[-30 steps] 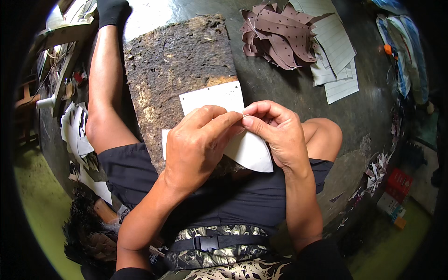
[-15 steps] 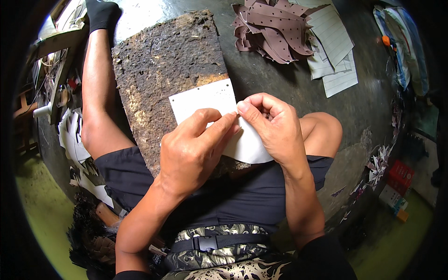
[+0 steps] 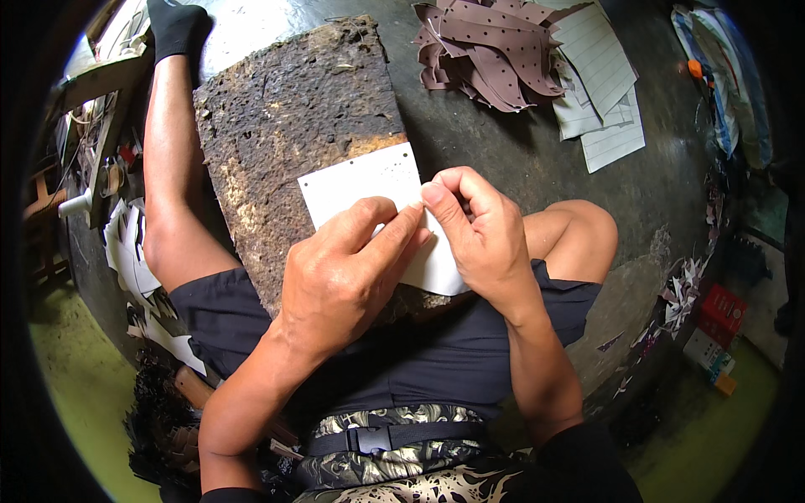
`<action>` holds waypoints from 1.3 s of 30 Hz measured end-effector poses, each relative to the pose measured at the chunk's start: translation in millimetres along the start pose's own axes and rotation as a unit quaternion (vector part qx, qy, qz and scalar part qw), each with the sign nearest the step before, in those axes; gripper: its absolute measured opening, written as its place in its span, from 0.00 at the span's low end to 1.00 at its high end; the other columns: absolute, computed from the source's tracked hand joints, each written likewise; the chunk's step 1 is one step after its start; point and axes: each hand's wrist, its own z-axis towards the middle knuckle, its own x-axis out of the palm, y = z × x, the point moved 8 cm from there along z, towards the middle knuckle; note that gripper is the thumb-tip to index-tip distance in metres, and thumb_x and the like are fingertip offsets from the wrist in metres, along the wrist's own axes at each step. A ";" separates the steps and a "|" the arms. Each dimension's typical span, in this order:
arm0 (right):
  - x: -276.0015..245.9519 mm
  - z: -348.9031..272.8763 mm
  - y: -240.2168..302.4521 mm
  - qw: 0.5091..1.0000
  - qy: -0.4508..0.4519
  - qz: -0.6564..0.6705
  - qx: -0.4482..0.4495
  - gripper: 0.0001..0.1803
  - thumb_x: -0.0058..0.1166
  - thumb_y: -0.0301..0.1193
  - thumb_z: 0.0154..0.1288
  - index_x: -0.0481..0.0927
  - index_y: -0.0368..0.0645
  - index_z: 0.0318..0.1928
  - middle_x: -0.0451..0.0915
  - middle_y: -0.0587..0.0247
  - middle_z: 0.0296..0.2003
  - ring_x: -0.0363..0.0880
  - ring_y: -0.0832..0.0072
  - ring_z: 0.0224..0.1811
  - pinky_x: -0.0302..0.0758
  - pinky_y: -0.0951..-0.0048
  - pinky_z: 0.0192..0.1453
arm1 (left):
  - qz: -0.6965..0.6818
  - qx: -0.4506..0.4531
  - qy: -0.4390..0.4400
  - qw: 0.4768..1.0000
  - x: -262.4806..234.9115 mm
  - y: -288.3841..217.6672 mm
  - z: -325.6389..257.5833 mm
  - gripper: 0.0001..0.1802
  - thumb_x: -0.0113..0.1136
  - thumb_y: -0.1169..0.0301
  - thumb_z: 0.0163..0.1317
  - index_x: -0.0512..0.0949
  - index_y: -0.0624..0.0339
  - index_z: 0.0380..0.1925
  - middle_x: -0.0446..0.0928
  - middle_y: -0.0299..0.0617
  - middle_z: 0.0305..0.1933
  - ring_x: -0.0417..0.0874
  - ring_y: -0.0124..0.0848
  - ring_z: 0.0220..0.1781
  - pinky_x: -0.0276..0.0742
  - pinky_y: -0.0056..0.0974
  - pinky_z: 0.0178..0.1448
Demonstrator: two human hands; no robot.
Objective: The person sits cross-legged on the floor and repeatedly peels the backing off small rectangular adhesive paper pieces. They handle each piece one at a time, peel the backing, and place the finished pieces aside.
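Observation:
A white sheet piece (image 3: 356, 178) with small dark holes along its far edge lies on a rough, pitted brown-black board (image 3: 293, 101) between my legs. My left hand (image 3: 335, 272) rests over the middle of the sheet, its thumb and fingers brought together at the right edge. At that same edge, my right hand (image 3: 486, 243) pinches the sheet between thumb and bent index finger. Both hands' fingertips nearly meet there. Part of the sheet is hidden under my left hand, and its near end curves down by the board's near edge.
Dusky brown strips with dark dots (image 3: 486, 54) are heaped on the dark floor (image 3: 470, 138) beyond the board. Lined paper sheets (image 3: 599, 67) lie beside them. White scraps (image 3: 134, 251) are at the left, and a red box (image 3: 719, 317) stands at the far right.
My right hand has shifted slightly left and toward me, and less of the sheet's near right part shows. My left hand keeps nearly the same place on the sheet.

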 end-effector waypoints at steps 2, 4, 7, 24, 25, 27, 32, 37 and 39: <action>1.1 -1.0 2.3 0.999 -0.017 -0.015 -0.023 0.13 0.62 0.35 0.91 0.85 0.35 0.50 0.86 0.55 0.38 0.84 0.65 0.38 0.80 0.64 0.43 | -0.001 0.000 0.003 1.000 0.3 -0.6 1.2 0.17 0.84 0.72 0.67 0.94 0.57 0.56 0.87 0.42 0.46 0.94 0.34 0.37 0.90 0.40 0.39; -0.1 -2.5 4.6 0.998 -0.036 -0.032 -0.032 0.14 0.60 0.36 0.91 0.83 0.35 0.49 0.88 0.45 0.40 0.88 0.50 0.39 0.83 0.55 0.45 | 0.002 -0.005 0.007 1.000 0.4 -1.4 1.9 0.17 0.84 0.73 0.67 0.94 0.57 0.55 0.87 0.41 0.46 0.94 0.35 0.37 0.90 0.40 0.40; -0.5 -4.1 12.1 0.994 -0.048 -0.080 -0.051 0.15 0.56 0.37 0.93 0.81 0.36 0.51 0.88 0.43 0.42 0.88 0.45 0.42 0.83 0.51 0.48 | 0.007 -0.006 0.004 1.000 -0.1 -2.5 2.7 0.17 0.84 0.72 0.66 0.95 0.57 0.54 0.87 0.41 0.45 0.93 0.36 0.37 0.90 0.41 0.40; 1.4 4.9 0.4 0.999 -0.015 -0.030 -0.036 0.14 0.58 0.36 0.93 0.79 0.37 0.49 0.86 0.41 0.36 0.89 0.45 0.37 0.82 0.52 0.43 | 0.025 0.052 -0.026 0.998 -0.9 7.4 0.0 0.18 0.86 0.68 0.63 0.95 0.51 0.52 0.86 0.33 0.42 0.80 0.33 0.33 0.79 0.40 0.35; 0.9 5.6 -1.4 0.999 -0.015 -0.034 -0.032 0.14 0.58 0.36 0.93 0.79 0.37 0.49 0.86 0.41 0.36 0.89 0.45 0.37 0.82 0.52 0.42 | 0.025 0.053 -0.026 0.998 -0.7 7.5 0.3 0.18 0.86 0.69 0.63 0.95 0.51 0.52 0.86 0.33 0.43 0.80 0.33 0.33 0.79 0.40 0.34; 0.3 6.6 -6.4 0.999 -0.013 -0.037 -0.021 0.14 0.59 0.36 0.92 0.79 0.37 0.49 0.86 0.41 0.35 0.90 0.45 0.37 0.82 0.53 0.42 | 0.024 0.057 -0.025 0.998 -0.2 7.8 0.7 0.18 0.87 0.69 0.62 0.95 0.52 0.52 0.86 0.33 0.43 0.80 0.33 0.33 0.79 0.40 0.34; -0.8 12.1 -14.7 0.999 -0.022 -0.029 -0.032 0.14 0.59 0.37 0.92 0.80 0.37 0.49 0.87 0.42 0.35 0.91 0.46 0.36 0.83 0.53 0.41 | 0.022 0.063 -0.023 0.998 -0.7 7.7 0.7 0.18 0.87 0.70 0.61 0.95 0.53 0.52 0.86 0.33 0.43 0.80 0.32 0.33 0.79 0.39 0.34; -4.7 15.1 -23.6 0.998 -0.025 -0.046 -0.026 0.15 0.59 0.37 0.92 0.80 0.37 0.49 0.87 0.41 0.36 0.91 0.44 0.37 0.83 0.52 0.43 | 0.016 0.064 -0.017 0.998 -1.0 8.1 1.3 0.19 0.87 0.70 0.61 0.95 0.52 0.52 0.86 0.33 0.43 0.80 0.32 0.32 0.79 0.39 0.34; -4.7 17.0 -25.3 0.998 -0.028 -0.055 -0.034 0.15 0.59 0.38 0.92 0.81 0.37 0.49 0.87 0.41 0.37 0.91 0.44 0.38 0.83 0.52 0.44 | 0.017 0.066 -0.016 0.998 -1.0 8.0 1.3 0.19 0.87 0.70 0.61 0.95 0.52 0.52 0.86 0.33 0.43 0.80 0.32 0.32 0.78 0.39 0.33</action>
